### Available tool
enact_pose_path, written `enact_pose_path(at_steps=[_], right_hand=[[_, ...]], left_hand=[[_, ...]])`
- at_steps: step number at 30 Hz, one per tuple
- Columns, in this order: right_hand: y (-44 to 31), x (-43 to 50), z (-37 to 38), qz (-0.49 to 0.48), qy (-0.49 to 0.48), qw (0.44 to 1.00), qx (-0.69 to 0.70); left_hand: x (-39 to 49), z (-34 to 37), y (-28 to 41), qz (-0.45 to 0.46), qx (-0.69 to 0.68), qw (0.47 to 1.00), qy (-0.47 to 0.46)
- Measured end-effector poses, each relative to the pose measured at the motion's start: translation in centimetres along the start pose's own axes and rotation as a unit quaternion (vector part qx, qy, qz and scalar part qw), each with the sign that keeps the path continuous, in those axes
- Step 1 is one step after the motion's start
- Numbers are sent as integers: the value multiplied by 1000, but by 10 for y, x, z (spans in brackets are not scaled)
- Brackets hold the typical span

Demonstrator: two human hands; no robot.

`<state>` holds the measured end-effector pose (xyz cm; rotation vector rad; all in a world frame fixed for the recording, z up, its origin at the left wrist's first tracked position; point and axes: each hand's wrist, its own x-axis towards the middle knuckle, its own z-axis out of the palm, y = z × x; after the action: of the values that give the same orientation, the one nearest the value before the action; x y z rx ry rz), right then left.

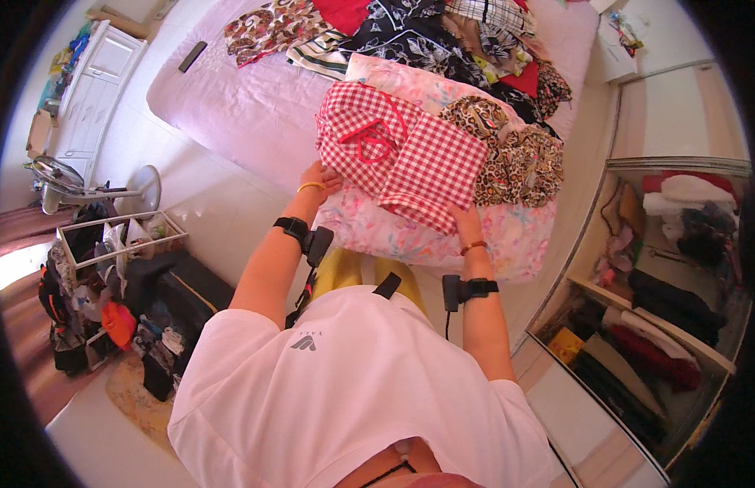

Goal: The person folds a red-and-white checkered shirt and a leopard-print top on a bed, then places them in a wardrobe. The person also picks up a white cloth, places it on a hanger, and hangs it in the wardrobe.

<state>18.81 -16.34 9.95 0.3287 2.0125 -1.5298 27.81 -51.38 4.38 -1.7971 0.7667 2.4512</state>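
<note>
A red-and-white checked garment with red ties lies partly folded on the bed in front of me. My right hand grips its near right corner. At the garment's left edge is my left hand, fingers against the cloth; whether they pinch it cannot be made out. Beneath the garment spreads a pink floral cloth. Leopard-print fabric lies bunched just right of the checked garment.
Behind is a heap of mixed clothes on the pink bed sheet. A dark remote-like object lies at far left. A fan and a loaded rack stand left. An open wardrobe with folded textiles is at right.
</note>
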Motion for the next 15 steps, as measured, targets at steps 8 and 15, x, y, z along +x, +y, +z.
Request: enact_pose_path(at_steps=[8,15], right_hand=[[-29,-35,-142,-53,88,992,-77],[-82,-61,-109,-109,192,897,-382]], left_hand=[[-17,9,-4,168,115,979,14],[-7,52,-27,256,420,862,-124]])
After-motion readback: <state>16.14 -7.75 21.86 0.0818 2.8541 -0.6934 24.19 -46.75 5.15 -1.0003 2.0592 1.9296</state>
